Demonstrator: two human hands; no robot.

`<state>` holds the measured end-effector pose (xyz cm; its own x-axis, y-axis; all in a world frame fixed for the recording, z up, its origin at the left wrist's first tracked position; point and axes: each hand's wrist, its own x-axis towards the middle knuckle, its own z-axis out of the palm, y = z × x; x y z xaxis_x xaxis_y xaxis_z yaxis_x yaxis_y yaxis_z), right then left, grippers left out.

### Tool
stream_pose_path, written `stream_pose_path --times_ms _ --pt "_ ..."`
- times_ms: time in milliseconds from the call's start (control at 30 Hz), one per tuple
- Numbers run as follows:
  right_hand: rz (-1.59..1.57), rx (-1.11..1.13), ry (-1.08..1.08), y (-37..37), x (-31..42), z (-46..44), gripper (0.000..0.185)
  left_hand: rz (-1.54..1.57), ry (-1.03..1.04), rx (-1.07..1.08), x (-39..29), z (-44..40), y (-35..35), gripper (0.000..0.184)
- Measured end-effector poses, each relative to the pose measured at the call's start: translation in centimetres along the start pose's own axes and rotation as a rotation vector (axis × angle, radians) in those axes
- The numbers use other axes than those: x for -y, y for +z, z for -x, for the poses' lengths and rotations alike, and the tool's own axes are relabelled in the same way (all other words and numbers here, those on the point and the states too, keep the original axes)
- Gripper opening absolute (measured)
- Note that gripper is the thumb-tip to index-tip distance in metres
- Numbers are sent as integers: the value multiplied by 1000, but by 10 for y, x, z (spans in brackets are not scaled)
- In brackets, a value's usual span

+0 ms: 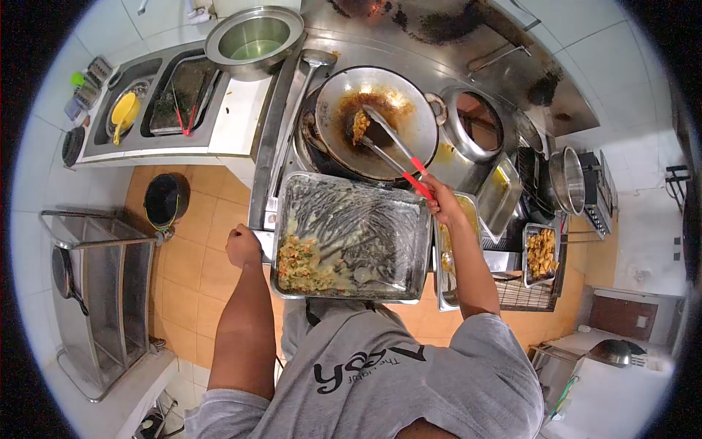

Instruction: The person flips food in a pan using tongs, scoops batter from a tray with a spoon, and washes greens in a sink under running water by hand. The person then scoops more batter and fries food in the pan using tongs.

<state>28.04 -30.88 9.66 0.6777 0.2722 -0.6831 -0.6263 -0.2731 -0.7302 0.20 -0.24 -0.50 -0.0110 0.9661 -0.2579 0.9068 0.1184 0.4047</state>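
My right hand (439, 199) grips red-handled metal tongs (390, 134) that reach into a large wok (340, 91). A browned fried piece (360, 126) is at the tongs' tips, above dark oil in the wok. My left hand (243, 246) is curled into a fist by the stove's front left edge; what it holds, if anything, is hidden. Between my arms is a rectangular metal tray (365, 274) smeared with pale batter, with a chopped vegetable mix (303, 265) heaped at its left.
A ladle (313, 69) lies left of the wok. Fried pieces fill a small tray (541, 252) at right, beyond another metal tray (447, 296). A large pot (254, 44) stands by the sink (146, 73). A black bucket (164, 199) and metal rack (110, 285) are at left.
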Motion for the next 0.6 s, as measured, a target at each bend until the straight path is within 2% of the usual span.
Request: stream_pose_path --times_ms 200,500,600 --pt "167 -26 -144 -1 11 -5 47 12 -16 8 -2 2 -2 41" --pt "508 -289 -353 -13 22 -12 51 27 3 -18 -1 2 -3 41" --pt "478 -260 -358 -19 20 -21 51 26 5 -16 -2 5 -3 41"
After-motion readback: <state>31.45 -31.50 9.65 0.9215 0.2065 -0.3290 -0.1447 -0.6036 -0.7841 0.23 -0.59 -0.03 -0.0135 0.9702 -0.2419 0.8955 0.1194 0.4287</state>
